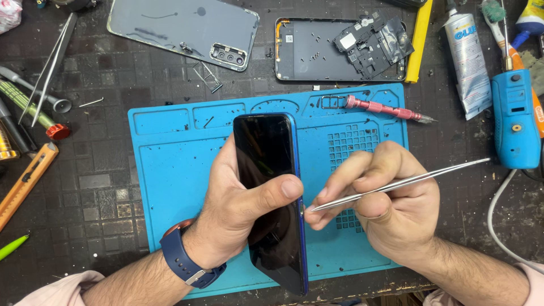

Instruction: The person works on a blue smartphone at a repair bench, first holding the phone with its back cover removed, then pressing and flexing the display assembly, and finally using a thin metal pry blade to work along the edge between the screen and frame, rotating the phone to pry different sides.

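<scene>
My left hand (235, 212) grips a dark smartphone (266, 153) with a blue frame, screen up, thumb pressed across the glass; a blue watch is on that wrist. My right hand (385, 198) pinches metal tweezers (408, 181), whose tip touches the phone's right edge near my left thumb. Both hands hover over a blue silicone work mat (170, 164).
At the back lie a grey phone back cover (175, 25) and an opened phone frame (317, 54) with loose screws and a black board. A red screwdriver (385, 109) rests on the mat's top. A glue tube (467, 56) and a blue tool (514, 119) are right; tweezers (48, 68), a cutter (25, 181) left.
</scene>
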Demonstrator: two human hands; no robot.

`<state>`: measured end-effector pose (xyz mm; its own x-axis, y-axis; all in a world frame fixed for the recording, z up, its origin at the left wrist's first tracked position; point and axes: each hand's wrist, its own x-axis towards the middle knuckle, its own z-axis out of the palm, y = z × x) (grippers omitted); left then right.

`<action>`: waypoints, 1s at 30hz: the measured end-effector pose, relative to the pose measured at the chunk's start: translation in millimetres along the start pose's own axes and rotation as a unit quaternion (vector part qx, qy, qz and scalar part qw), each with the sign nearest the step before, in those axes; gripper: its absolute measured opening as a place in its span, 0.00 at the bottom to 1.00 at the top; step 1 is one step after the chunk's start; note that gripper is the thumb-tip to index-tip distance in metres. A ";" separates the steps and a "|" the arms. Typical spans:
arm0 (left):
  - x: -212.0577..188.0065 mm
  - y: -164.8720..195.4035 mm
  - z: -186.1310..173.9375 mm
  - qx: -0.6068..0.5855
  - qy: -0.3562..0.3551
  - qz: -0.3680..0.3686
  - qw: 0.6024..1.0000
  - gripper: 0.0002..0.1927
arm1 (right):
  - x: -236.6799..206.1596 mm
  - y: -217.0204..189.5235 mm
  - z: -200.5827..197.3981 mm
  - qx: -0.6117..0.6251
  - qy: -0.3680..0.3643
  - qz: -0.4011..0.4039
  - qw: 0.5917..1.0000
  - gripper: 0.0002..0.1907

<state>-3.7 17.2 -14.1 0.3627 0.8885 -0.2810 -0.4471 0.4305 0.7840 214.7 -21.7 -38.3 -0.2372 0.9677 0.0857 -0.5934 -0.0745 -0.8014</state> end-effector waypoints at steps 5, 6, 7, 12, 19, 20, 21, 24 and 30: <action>-0.7 -0.1 1.7 0.005 -0.002 0.003 1.000 0.37 | -1.2 -0.2 1.4 -0.049 -0.009 -0.011 0.999 0.13; -0.5 -0.3 2.5 0.001 -0.001 0.000 1.000 0.37 | -1.7 -0.6 1.5 -0.056 -0.011 -0.012 0.998 0.12; -1.1 0.3 2.3 0.001 0.000 0.000 1.000 0.37 | -2.3 -0.4 2.8 -0.057 -0.011 -0.010 0.998 0.12; -0.5 0.8 2.8 0.002 -0.004 0.005 1.000 0.38 | -2.5 -0.5 3.2 -0.062 -0.009 -0.010 0.998 0.12; 0.0 1.1 3.3 0.013 -0.008 0.007 1.000 0.38 | -1.8 -0.3 2.8 -0.079 -0.006 -0.012 0.997 0.12; 0.1 1.1 3.6 0.019 -0.006 0.008 1.000 0.37 | -1.7 -0.4 3.0 -0.082 -0.006 -0.013 0.997 0.12; 0.0 1.1 3.7 0.025 -0.004 0.008 1.000 0.37 | -1.5 -0.6 3.9 -0.084 -0.005 -0.013 0.996 0.13; 0.1 1.0 4.1 0.031 0.003 0.010 0.999 0.37 | -0.5 -1.8 5.8 -0.112 0.004 -0.013 0.994 0.14; 0.9 -0.3 4.6 0.046 0.006 0.016 0.999 0.36 | 2.6 -5.1 8.4 -0.162 0.009 -0.025 0.986 0.17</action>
<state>0.6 17.2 -12.0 0.3402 0.9032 -0.2617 -0.3815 0.3869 0.8395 210.6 -20.8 -29.0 -0.1995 0.9723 0.1218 -0.3262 0.0514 -0.9439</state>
